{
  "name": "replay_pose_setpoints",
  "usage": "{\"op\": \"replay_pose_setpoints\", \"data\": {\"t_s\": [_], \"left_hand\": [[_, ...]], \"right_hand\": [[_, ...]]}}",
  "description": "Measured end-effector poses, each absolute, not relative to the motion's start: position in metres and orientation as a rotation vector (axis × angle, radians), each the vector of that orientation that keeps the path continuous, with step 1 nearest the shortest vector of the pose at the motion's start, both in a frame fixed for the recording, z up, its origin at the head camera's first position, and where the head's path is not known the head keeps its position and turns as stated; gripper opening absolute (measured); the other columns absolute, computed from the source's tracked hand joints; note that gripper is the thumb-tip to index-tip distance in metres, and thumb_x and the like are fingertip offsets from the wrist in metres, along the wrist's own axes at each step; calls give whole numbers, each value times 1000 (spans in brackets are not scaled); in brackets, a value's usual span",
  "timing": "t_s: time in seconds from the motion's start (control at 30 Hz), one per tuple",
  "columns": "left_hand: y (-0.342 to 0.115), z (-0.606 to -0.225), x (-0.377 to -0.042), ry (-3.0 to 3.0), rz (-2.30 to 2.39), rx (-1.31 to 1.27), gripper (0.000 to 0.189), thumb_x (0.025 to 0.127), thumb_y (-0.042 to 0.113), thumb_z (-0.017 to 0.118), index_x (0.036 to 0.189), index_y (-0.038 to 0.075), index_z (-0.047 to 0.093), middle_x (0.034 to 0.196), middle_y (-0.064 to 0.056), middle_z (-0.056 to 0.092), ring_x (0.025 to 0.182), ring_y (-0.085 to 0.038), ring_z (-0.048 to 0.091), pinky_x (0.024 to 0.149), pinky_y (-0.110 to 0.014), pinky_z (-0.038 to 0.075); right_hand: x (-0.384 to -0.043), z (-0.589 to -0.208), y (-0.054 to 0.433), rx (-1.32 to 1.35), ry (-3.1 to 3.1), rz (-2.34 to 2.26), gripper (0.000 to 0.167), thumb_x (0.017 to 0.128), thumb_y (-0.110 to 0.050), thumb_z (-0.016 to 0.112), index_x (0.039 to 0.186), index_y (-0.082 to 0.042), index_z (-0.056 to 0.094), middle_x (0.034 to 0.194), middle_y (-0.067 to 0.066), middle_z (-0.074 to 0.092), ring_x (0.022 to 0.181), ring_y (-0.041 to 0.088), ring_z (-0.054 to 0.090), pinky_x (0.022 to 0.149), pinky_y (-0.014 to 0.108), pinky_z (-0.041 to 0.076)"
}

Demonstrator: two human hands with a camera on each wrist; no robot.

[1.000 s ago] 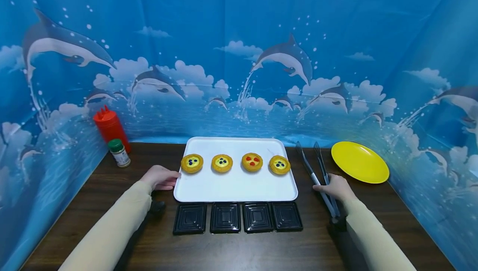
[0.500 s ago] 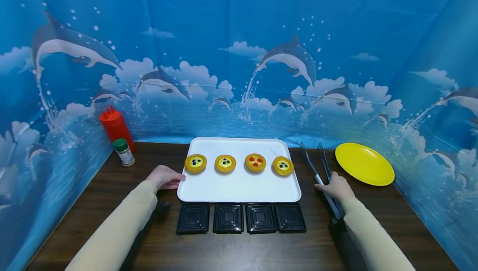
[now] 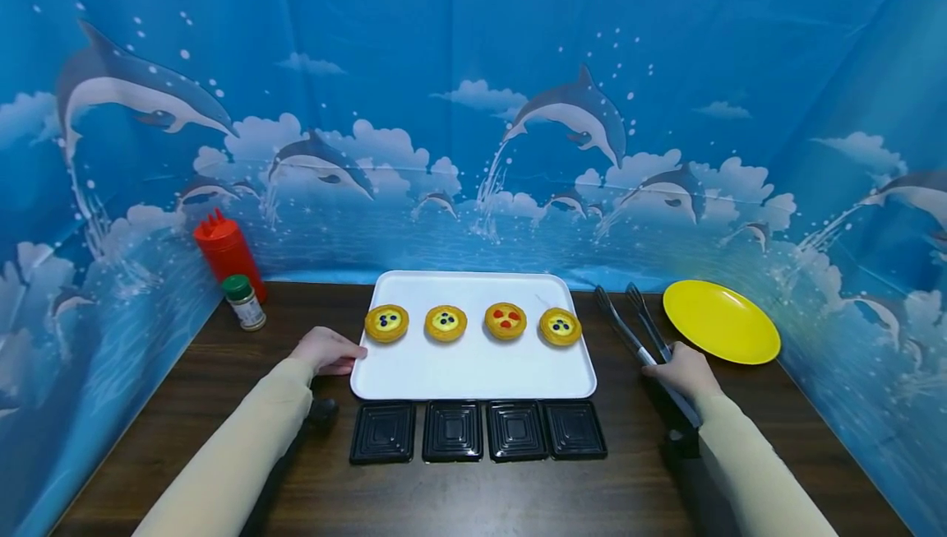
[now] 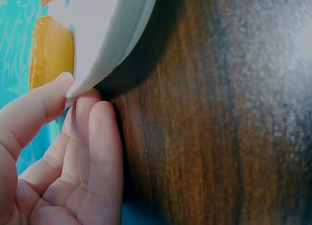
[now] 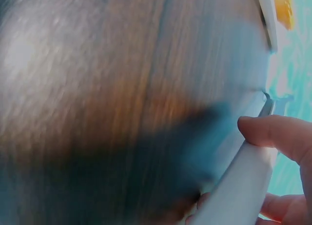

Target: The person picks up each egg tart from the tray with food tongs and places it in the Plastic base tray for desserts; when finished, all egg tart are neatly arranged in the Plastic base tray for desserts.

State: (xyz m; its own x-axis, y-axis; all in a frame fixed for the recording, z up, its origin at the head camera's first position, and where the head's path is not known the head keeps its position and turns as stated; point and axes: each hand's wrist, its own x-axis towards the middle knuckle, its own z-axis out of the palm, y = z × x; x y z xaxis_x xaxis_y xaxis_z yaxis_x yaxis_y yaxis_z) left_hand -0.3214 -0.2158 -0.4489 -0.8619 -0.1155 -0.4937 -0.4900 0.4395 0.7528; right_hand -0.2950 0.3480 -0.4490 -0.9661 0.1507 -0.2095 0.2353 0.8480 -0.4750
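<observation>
My left hand (image 3: pixel 330 351) pinches the left edge of a white tray (image 3: pixel 473 377), with the thumb on top of the rim and fingers below it, as the left wrist view shows. Four-in-a-row is how small tarts lie along the tray: several have dark berries, such as the leftmost tart (image 3: pixel 386 323), and one tart (image 3: pixel 505 321) has red pieces. Right of the tray, my right hand (image 3: pixel 684 371) grips the tongs (image 3: pixel 627 330) by their grey handles. The tong tips are spread apart and point toward the back. In the right wrist view my thumb lies on the handle (image 5: pixel 243 178).
Several black square trays (image 3: pixel 452 432) line the tray's front side. A yellow plate (image 3: pixel 721 321) stands at the back right. At the back left are a red squeeze bottle (image 3: pixel 230 253) and a green-capped shaker (image 3: pixel 244 303). A dolphin-print curtain (image 3: pixel 473 109) backs the table.
My right hand has shifted a little to the right, and the handle end of the tongs has swung right with it. My left hand stays at the tray edge.
</observation>
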Motion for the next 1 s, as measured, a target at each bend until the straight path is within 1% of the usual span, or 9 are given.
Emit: {"op": "replay_pose_setpoints", "data": {"t_s": [0.13,0.2,0.37,0.47,0.53,0.7,0.83,1.0], "left_hand": [[-215,-449,-323,2325,1392,-506,33,87,17,70,107,-8,63,79,-9,67,62,-12,65,66,-22,55],[-215,-450,-324,2326,1391,-504,32,87,17,70,106,-8,63,79,-9,67,62,-12,65,65,-22,55],[-215,-452,-326,2330,1389,-503,31,87,16,70,105,-8,63,78,-9,66,61,-12,64,64,-22,55],[-214,-454,-326,2335,1382,-504,31,87,16,70,105,-8,63,78,-9,66,61,-12,64,64,-22,55],[-214,-455,-327,2339,1376,-508,31,87,17,70,105,-7,63,78,-9,65,61,-12,64,64,-21,55],[-213,-454,-326,2343,1378,-509,31,87,17,70,105,-7,63,78,-9,65,61,-12,63,63,-21,55],[-214,-453,-325,2346,1379,-517,32,86,17,70,105,-7,63,77,-8,65,61,-12,63,64,-21,55],[-216,-452,-323,2352,1375,-505,33,86,17,71,106,-8,63,78,-9,65,61,-13,63,64,-21,55]], "right_hand": [[-291,-447,355,294,2871,-798,62,82,-32,71,117,13,46,100,25,56,85,32,51,75,45,50],[-287,-446,358,287,2886,-781,66,83,-34,69,121,14,43,104,28,55,85,33,51,75,47,49],[-279,-447,363,290,2947,-702,71,85,-40,63,126,12,40,110,30,54,86,35,52,73,50,49],[-274,-448,366,306,2971,-719,74,86,-44,61,127,12,39,114,32,52,88,36,52,75,52,50],[-271,-449,369,316,2989,-752,79,86,-50,59,128,12,39,116,33,52,89,37,52,77,53,50],[-260,-446,376,283,3065,-815,91,83,-65,56,132,9,39,119,32,53,93,38,54,77,53,50],[-251,-439,380,262,3102,-804,93,82,-67,55,135,7,39,124,33,51,97,41,55,77,55,50],[-239,-431,381,295,3104,-767,92,82,-67,55,135,6,40,123,34,52,93,39,55,71,50,51]]}}
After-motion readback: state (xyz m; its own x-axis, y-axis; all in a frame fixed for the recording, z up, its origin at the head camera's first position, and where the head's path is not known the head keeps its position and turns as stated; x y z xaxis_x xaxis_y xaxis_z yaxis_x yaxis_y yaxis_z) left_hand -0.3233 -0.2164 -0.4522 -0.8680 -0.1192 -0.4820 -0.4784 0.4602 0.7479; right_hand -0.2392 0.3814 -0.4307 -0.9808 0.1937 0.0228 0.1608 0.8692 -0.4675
